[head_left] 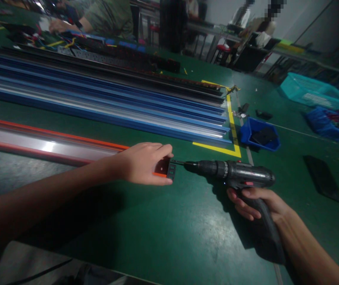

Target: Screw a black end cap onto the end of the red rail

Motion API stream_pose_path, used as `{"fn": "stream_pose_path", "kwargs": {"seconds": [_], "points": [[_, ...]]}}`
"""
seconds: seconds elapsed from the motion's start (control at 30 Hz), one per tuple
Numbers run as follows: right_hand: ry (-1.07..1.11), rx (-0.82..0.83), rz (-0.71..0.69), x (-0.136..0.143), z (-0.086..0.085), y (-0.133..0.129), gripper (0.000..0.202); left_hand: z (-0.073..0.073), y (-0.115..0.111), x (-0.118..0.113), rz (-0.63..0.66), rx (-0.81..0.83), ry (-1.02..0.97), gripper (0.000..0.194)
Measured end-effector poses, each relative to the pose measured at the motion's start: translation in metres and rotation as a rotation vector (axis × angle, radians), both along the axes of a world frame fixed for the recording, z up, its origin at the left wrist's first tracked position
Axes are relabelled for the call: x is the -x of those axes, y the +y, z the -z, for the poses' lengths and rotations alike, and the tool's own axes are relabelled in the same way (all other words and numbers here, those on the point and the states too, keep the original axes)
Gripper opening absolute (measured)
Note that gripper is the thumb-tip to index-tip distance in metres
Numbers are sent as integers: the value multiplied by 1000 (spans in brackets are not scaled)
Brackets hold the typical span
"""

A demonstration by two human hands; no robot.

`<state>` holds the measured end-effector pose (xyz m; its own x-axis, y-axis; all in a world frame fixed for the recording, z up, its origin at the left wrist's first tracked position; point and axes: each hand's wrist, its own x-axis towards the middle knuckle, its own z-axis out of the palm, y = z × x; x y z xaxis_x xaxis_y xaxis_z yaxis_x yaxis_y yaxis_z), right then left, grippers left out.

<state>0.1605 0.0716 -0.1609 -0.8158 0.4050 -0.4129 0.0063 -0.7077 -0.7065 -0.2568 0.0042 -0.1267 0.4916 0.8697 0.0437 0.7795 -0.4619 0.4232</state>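
My left hand [145,163] is closed around the right end of a long orange-edged metal profile [50,145], thumb and fingers pressing a small black end piece [171,171] against it. My right hand [255,204] grips the handle of a black power drill [246,174], which points left. The drill's thin bit [179,162] reaches the upper part of the black end piece; whether it sits in a hole is too small to tell. Most of the profile's far side is visible, while my left hand and forearm cover its end.
Several blue profiles [107,109] lie behind, bounded at right by yellow tape [231,118]. A small blue bin [260,134], a black flat piece [322,178] and a teal basket [315,91] are at right. Another person's hand [59,26] is at the upper left.
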Motion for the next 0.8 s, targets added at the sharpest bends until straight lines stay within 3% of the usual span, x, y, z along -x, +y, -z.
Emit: {"fn": "stream_pose_path", "kwargs": {"seconds": [0.8], "points": [[49,-10,-17,6,-1,-1,28,-4,-1,2,-15,80,-18,59]]}}
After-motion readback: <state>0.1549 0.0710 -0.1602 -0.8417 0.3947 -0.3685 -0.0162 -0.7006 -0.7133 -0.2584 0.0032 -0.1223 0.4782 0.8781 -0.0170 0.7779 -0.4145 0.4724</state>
